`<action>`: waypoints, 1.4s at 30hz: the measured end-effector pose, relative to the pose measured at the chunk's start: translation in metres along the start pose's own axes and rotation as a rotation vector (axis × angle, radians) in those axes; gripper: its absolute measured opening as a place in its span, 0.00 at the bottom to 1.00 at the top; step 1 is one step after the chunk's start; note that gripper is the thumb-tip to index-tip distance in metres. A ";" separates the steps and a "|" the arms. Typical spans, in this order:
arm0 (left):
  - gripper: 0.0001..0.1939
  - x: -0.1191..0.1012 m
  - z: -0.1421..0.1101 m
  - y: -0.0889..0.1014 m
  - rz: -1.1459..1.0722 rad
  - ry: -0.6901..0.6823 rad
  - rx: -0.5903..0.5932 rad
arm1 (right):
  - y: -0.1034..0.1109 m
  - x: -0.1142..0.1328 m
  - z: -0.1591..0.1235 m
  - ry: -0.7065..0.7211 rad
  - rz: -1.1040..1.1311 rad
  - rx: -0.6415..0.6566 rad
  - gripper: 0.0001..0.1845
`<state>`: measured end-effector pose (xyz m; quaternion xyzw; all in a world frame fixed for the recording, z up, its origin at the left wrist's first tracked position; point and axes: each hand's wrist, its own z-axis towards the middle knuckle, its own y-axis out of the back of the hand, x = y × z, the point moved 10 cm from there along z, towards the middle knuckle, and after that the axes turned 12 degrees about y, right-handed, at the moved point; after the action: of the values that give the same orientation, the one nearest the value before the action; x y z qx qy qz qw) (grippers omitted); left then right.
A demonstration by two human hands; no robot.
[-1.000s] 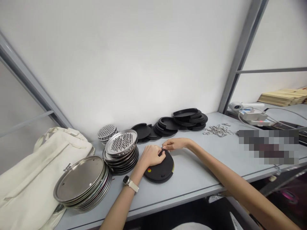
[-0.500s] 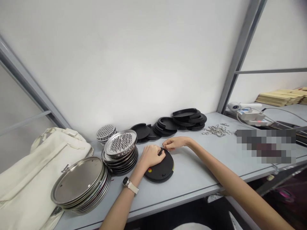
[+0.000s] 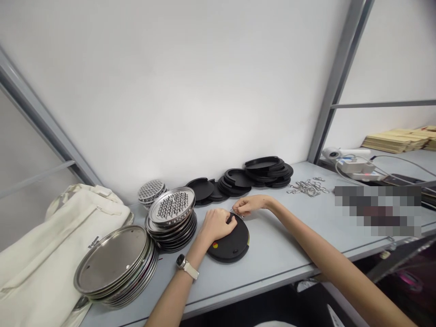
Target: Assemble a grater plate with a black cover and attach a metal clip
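A round black disc [image 3: 233,245] with a small red-and-yellow spot lies on the table in front of me. My left hand [image 3: 218,225] rests over its left part, fingers curled and thumb pressed at the far edge. Against that same far edge, my right hand [image 3: 248,205] pinches a small silver metal clip, mostly hidden by the fingers. A loose pile of similar wire clips [image 3: 308,187] lies to the right. Behind my hands sit stacked black round trays [image 3: 238,178] with notched rims.
Left of my hands stand stacked silver grater discs [image 3: 174,206] over darker discs, and a pile of round metal plates [image 3: 112,261]. A cream bag [image 3: 51,245] lies at far left. At right are a white corded device [image 3: 356,164] and wooden boards [image 3: 391,138].
Both hands stay at the disc's far edge with only slight finger movement. The whole scene has shifted a little downward in view.
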<state>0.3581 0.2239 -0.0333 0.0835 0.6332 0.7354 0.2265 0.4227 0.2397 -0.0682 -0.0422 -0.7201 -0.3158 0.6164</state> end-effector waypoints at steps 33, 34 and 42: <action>0.10 -0.007 -0.009 0.007 -0.001 -0.128 -0.002 | 0.020 -0.002 -0.004 0.016 0.096 -0.219 0.21; 0.10 -0.007 -0.009 0.007 0.000 -0.128 -0.003 | 0.019 -0.003 -0.004 0.004 0.082 -0.212 0.21; 0.11 -0.005 -0.009 0.005 0.018 -0.107 0.021 | 0.013 -0.008 -0.001 -0.018 0.009 -0.141 0.22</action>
<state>0.3580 0.2135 -0.0290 0.1310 0.6269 0.7252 0.2527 0.4312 0.2523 -0.0702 -0.0917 -0.7014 -0.3628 0.6066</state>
